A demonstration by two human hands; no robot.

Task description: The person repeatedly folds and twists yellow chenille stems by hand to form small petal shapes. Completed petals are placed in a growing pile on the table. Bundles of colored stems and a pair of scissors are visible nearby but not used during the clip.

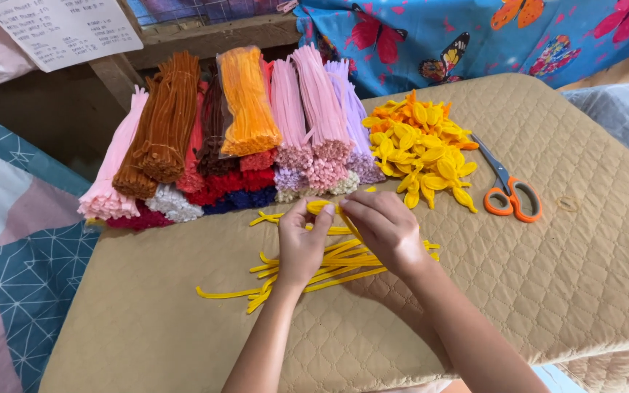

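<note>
Orange-handled scissors [509, 195] lie on the quilted tan pad [584, 276] beside finished yellow loops [420, 153]

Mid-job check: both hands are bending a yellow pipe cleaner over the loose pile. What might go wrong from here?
1. The left hand and right hand pinch the yellow pipe cleaner directly above the loose yellow strips; a forearm could brush and scatter them.
2. The finished petal pile lies touching the scissors, so reaching for the scissors may knock petals loose.
</note>
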